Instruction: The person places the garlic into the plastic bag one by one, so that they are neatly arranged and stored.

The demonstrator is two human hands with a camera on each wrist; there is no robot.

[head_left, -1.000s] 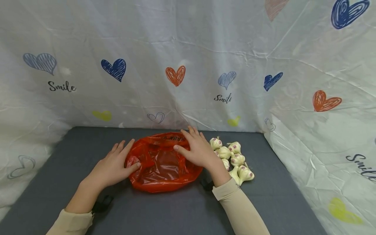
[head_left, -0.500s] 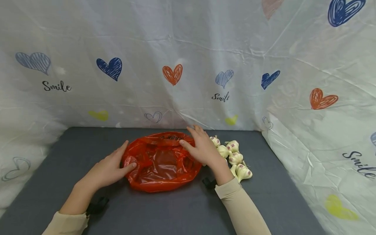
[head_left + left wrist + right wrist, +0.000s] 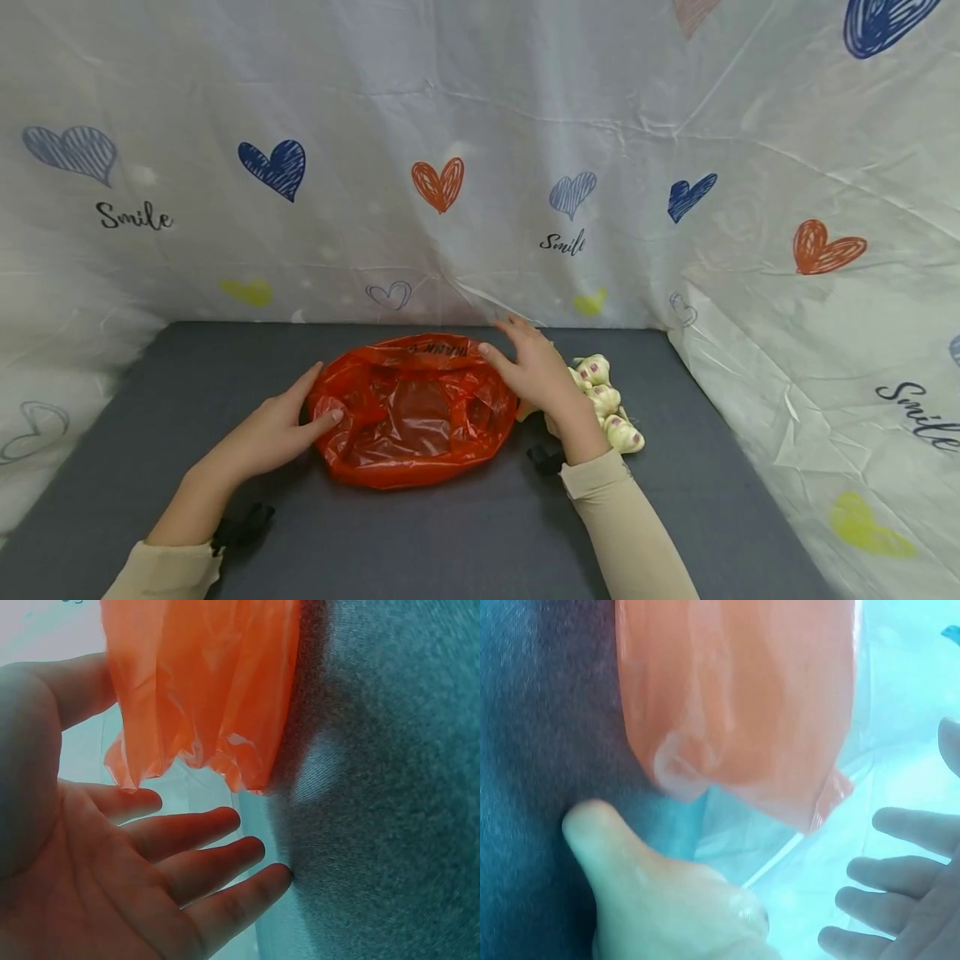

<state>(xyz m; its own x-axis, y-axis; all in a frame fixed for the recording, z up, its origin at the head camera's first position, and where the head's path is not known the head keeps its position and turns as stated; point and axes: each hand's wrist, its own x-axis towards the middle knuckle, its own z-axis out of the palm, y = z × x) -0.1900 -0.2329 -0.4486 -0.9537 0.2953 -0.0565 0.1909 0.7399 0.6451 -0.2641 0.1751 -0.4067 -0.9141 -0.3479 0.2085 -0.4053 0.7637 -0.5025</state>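
- Red bag: on table, mouth upward, between both hands.
- Left hand: fingers extended, unclenched, beside bag.
- Right hand: fingers extended, grasping nothing, near garlic bulbs.
- Judged step: shaping bag's opening; next move probably calls for a finger grip.

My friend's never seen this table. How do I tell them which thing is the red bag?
Find the dark grey tabletop in front of the pale cloth with hearts. Near its middle, left of the garlic bulbs, sits a wide, open plastic bag. Unlike the small, pale bulbs, it is shiny red, with black letters on its far rim.
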